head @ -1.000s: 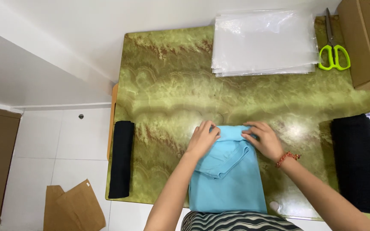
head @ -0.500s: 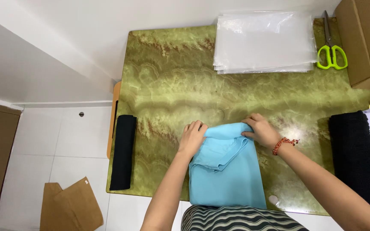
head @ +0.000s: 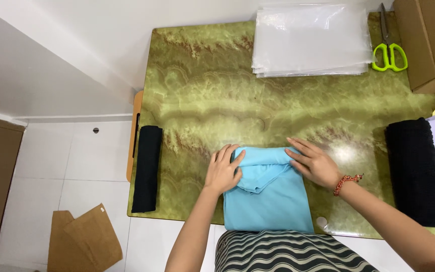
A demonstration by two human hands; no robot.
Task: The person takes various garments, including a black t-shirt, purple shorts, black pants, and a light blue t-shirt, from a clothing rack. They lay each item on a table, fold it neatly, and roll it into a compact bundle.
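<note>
Both hands had slid nearer me along the light blue folded cloth, beside the black cloth. Left hand and right hand pressed flat, fingers spread; loosening risked the fold springing open.

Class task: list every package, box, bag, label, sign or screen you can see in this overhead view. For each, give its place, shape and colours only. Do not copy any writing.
Stack of clear plastic bags: far edge of the green table, flat, rectangular, see-through.
Cardboard box: far right corner, brown, blocky, beside the green-handled scissors.
Flattened cardboard pieces: on the white floor at lower left, brown.
No signs, screens or readable labels show.
</note>
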